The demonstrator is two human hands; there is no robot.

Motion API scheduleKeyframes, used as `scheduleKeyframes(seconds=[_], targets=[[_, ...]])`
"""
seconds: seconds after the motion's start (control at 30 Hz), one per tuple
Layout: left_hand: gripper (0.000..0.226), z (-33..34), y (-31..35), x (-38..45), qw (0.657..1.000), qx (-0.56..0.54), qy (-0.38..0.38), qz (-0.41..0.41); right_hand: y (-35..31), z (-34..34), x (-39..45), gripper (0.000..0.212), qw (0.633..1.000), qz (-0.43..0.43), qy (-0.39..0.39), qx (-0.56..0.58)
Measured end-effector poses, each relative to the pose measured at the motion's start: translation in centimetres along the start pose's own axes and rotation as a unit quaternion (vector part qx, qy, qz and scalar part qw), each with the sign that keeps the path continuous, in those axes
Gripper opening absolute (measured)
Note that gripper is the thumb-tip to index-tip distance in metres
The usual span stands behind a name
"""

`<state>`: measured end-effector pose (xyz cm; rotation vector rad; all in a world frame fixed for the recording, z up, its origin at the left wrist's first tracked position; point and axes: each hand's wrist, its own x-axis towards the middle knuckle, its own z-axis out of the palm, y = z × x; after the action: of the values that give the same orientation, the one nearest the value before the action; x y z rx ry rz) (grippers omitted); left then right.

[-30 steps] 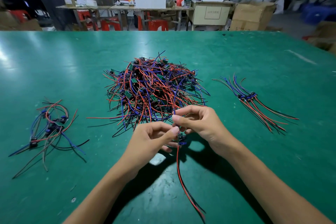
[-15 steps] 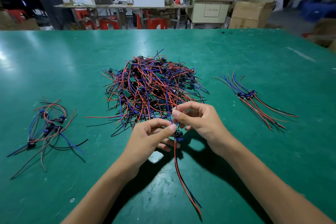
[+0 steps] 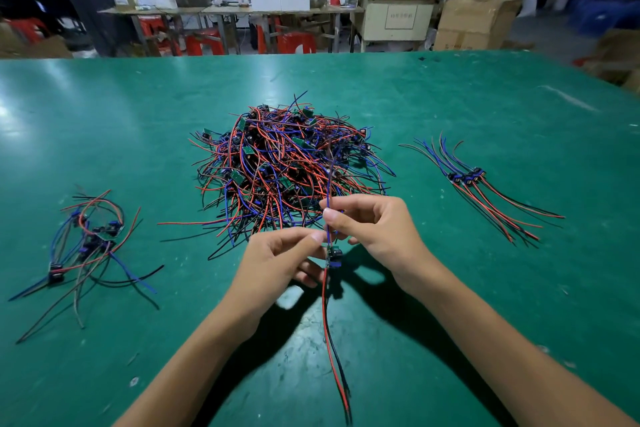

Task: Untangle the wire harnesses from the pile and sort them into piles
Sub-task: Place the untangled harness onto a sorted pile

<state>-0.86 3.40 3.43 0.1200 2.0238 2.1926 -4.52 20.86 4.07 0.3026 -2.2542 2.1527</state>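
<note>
- The right hand (image 3: 375,230) pinches the blue wires of one wire harness (image 3: 333,255) between thumb and forefinger; its other fingers are curled and partly hidden behind the thumb.
- The left hand (image 3: 277,263) pinches the same harness just above its small module; where the fingertips meet the wire is hard to see.
- The red and black wires of the harness hang down to the green surface (image 3: 485,97), and their ends are blurred near the lower edge.
- Its blue wires rise into the tangled pile (image 3: 287,163) and get lost among the others.
- A loose pile (image 3: 86,243) lies on the left, a straight sorted pile (image 3: 485,191) on the right, both well apart from the hands.
</note>
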Motion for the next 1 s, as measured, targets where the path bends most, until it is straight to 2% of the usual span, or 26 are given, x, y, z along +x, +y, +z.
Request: scheduleKeyframes(seconds=[0.07,0.17,0.27,0.5,0.83,1.0], targets=[[0.024,0.01,0.08,0.13,0.999,-0.023,-0.013,-0.020,0.04,-0.18,0.13,0.013,1.000,-0.009,0.013,0.000],[0.019,-0.06,0.07,0.09,0.999,-0.016,-0.031,-0.017,0.20,-0.26,0.31,0.013,0.999,-0.022,0.034,0.007],[0.037,-0.08,-0.08,-0.14,0.999,0.020,-0.044,-0.005,0.31,-0.34,0.39,0.012,0.998,-0.038,0.046,0.013],[0.041,-0.12,-0.21,-0.02,0.997,-0.034,-0.061,-0.012,0.21,-0.45,0.32,0.009,0.997,-0.051,0.052,0.023],[0.036,-0.21,-0.11,0.08,0.996,-0.047,-0.067,-0.022,0.32,-0.55,0.54,0.010,0.997,-0.058,0.054,0.024],[0.023,0.00,0.22,0.39,0.994,-0.088,-0.045,-0.053,0.43,-0.31,0.58,0.011,0.996,-0.070,0.041,0.031]])
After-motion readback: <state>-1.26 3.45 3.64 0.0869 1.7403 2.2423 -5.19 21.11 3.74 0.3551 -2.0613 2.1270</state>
